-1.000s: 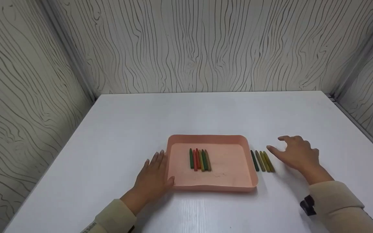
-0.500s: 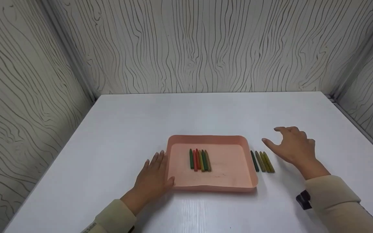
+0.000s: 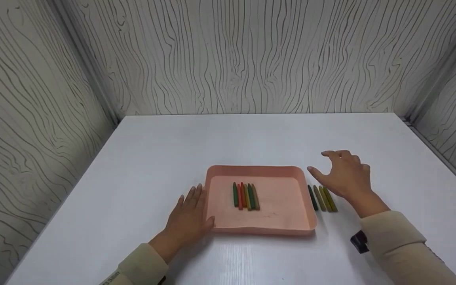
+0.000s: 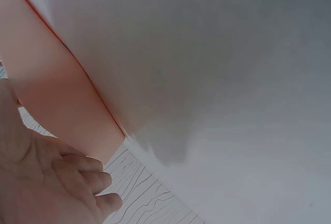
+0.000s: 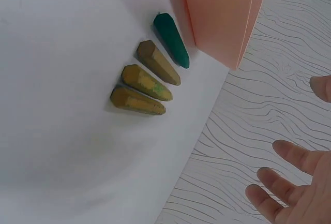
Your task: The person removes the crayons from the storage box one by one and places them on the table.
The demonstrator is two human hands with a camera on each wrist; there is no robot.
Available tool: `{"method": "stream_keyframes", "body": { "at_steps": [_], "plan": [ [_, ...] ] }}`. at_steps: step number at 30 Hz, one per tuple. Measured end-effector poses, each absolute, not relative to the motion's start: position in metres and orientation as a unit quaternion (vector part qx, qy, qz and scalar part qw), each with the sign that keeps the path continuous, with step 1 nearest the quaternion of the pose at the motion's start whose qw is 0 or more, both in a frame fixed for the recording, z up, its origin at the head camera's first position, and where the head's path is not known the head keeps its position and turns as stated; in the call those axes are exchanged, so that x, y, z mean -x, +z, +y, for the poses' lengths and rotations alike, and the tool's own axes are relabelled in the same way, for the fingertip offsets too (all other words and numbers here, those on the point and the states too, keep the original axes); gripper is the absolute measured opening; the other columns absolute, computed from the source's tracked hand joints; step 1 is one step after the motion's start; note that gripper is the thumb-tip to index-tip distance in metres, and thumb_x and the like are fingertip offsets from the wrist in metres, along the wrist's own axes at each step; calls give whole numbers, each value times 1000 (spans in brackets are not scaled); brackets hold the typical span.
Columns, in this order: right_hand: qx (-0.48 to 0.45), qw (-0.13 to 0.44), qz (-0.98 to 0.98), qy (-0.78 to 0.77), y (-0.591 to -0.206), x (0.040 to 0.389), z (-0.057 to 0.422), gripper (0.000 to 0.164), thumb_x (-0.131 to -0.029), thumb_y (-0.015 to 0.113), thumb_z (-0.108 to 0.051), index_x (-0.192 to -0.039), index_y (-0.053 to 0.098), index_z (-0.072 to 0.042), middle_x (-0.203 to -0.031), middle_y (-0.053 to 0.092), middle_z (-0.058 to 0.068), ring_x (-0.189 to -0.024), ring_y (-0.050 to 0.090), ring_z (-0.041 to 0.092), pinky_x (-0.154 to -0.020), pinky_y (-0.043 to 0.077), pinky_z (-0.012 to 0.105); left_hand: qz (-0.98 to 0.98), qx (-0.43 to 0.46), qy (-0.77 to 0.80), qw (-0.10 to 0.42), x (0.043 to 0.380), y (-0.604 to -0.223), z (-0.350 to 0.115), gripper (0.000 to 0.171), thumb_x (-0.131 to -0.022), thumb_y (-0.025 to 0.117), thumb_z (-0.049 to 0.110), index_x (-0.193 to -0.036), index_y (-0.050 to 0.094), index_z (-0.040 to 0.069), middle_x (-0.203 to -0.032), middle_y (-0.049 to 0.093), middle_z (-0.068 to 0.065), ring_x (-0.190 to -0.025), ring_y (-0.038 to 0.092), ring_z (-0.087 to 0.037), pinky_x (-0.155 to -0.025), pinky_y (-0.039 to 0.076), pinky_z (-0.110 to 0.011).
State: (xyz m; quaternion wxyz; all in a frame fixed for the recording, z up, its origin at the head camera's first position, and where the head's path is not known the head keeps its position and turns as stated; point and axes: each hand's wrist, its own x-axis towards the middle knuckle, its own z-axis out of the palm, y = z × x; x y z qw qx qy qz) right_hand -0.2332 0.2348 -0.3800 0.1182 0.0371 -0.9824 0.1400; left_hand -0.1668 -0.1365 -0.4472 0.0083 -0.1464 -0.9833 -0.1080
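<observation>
A shallow pink tray (image 3: 283,194) lies on the white table in the head view. Flat along its left side is my left hand (image 3: 188,217), fingers straight and thumb at the front left rim. The left wrist view has that hand (image 4: 51,182) beside the tray's outer wall (image 4: 57,79). Several crayons (image 3: 246,196) in green, red, yellow and brown lie side by side inside the tray. Just right of it, a green crayon (image 5: 171,40), a brown crayon (image 5: 159,62) and two yellow crayons (image 5: 147,82) form a row. My right hand (image 3: 346,174) hovers beyond these, fingers spread, holding nothing.
The white table (image 3: 172,150) reaches back to a wood-grain patterned panel (image 3: 228,59). Similar panels stand to the left and right. A black clip-like piece (image 3: 359,241) sits at the right sleeve.
My right hand has moved left and away from me, toward the tray's far right corner, still spread. The left hand, tray and crayons keep their places.
</observation>
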Motion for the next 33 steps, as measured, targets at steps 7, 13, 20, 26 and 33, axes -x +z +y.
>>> {"method": "stream_keyframes", "body": {
  "at_steps": [7, 13, 20, 26, 33],
  "plan": [
    [-60, 111, -982, 142, -383, 232, 216, 72, -86, 56, -59, -131, 53, -2, -129, 46, 30, -113, 43, 49, -84, 33, 67, -982, 156, -110, 13, 165, -446, -137, 74, -93, 51, 39, -147, 26, -5, -153, 24, -20, -141, 21, -34, -110, 20, -51],
    [-86, 117, -976, 160, -389, 232, 199, 62, -87, 59, -49, -130, 56, -4, -127, 48, 27, -112, 45, 48, -83, 33, 65, -981, 156, -114, 17, 165, -446, -137, 74, -92, 52, 40, -147, 27, -4, -153, 25, -20, -141, 21, -34, -110, 19, -52],
    [-109, 112, -978, 139, -399, 233, 178, 65, -85, 60, -53, -128, 57, -5, -125, 52, 24, -110, 49, 45, -83, 37, 63, -981, 152, -115, 18, 166, -448, -137, 75, -92, 54, 40, -147, 27, -4, -153, 25, -19, -141, 20, -35, -110, 19, -52],
    [-125, 99, -975, 157, -409, 233, 163, 62, -85, 61, -52, -127, 59, -6, -123, 54, 21, -110, 49, 42, -85, 36, 61, -981, 151, -121, 14, 166, -447, -137, 76, -92, 53, 40, -147, 26, -4, -153, 24, -19, -141, 20, -34, -110, 19, -52],
    [-143, 82, -974, 158, -418, 234, 146, 60, -85, 61, -50, -128, 59, -7, -121, 55, 19, -111, 49, 40, -87, 37, 60, -980, 158, -118, 19, 167, -448, -139, 75, -92, 51, 39, -147, 26, -5, -152, 25, -20, -140, 21, -34, -110, 20, -52]
  ]
}}
